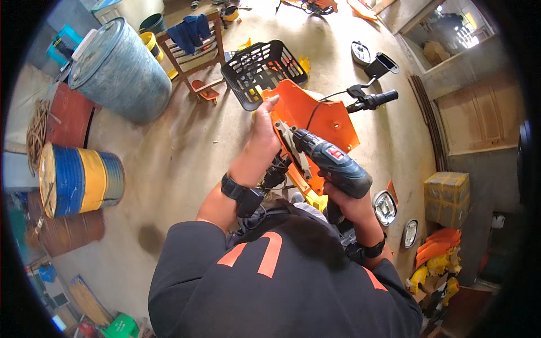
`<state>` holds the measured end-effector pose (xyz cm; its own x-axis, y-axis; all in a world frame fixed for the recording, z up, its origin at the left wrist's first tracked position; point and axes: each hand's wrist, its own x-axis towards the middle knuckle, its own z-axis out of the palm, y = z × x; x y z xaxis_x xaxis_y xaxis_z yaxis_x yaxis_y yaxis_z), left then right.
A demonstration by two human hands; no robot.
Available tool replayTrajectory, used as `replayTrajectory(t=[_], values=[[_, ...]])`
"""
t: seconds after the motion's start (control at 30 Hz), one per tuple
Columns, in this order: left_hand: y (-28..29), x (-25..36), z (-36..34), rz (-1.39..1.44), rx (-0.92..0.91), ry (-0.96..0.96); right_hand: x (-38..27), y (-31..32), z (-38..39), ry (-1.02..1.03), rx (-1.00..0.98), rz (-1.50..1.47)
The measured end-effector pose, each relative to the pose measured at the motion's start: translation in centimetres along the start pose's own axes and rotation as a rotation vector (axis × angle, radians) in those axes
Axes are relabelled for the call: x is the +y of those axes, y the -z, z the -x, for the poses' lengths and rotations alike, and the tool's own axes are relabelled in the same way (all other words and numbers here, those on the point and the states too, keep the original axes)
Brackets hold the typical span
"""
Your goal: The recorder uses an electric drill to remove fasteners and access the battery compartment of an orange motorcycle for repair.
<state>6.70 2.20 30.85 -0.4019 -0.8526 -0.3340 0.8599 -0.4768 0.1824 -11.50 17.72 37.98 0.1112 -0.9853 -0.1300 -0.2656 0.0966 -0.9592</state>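
Orange panel (327, 127), probably light, springy, is best edge-held, as pinched by left hand (265, 128); heavy-looking drill (332, 159) is handle-gripped by right hand (350, 206)

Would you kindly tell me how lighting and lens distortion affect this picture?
Head view: bright glare washes out the floor at the top; head view: fisheye distortion tilts the wooden door near the dark rim; head view: the drill looks reasonably sharp.
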Motion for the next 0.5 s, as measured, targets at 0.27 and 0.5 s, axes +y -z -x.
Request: replayTrajectory(t=[0.27,0.5], values=[[-0.6,-1.2,-0.9,-0.083,0.009,-0.231,-0.3,1.3,-0.1,0.082,-0.036,-0.157],[-1.8,-3.0,-0.5,-0.281,0.065,-0.382,1.0,2.8,0.7,0.121,-0.065,-0.071]])
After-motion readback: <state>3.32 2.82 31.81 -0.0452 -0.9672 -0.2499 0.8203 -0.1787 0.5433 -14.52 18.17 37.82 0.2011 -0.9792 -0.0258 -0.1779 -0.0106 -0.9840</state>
